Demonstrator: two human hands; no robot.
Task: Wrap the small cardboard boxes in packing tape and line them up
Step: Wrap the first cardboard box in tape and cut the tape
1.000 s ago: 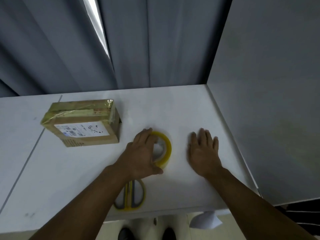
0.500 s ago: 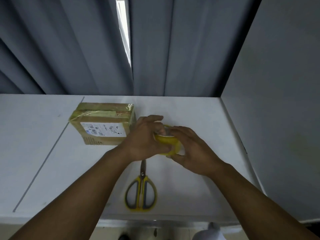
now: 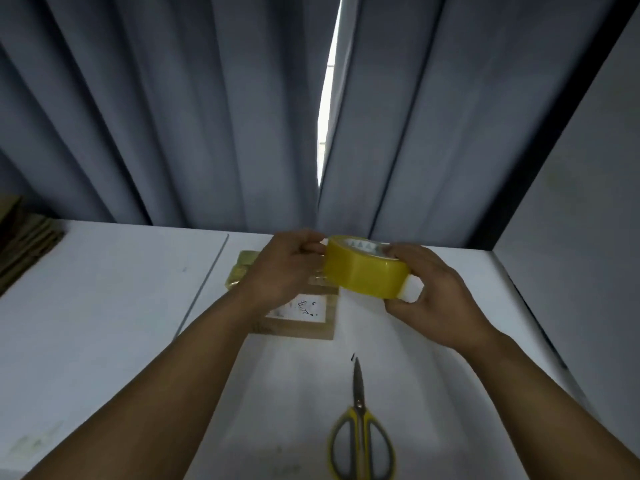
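Observation:
I hold a yellow roll of packing tape [image 3: 363, 270] up in the air between both hands, above the white table [image 3: 104, 306]. My left hand [image 3: 284, 268] pinches the roll's left edge. My right hand [image 3: 429, 296] grips its right side, fingers curled round the rim. Below and behind my left hand lies a small cardboard box [image 3: 301, 318] with a white label, partly wrapped in yellowish tape and half hidden by my wrist.
Yellow-handled scissors [image 3: 360, 431] lie shut on the table near the front edge, points away from me. A stack of flat brown cardboard [image 3: 20, 244] sits at the far left. Grey curtains hang behind the table; a grey wall panel [image 3: 571, 237] borders it on the right.
Both hands have lifted the tape roll off the table and raised it higher. The view has tilted upward, so the box and scissors now sit lower in the frame.

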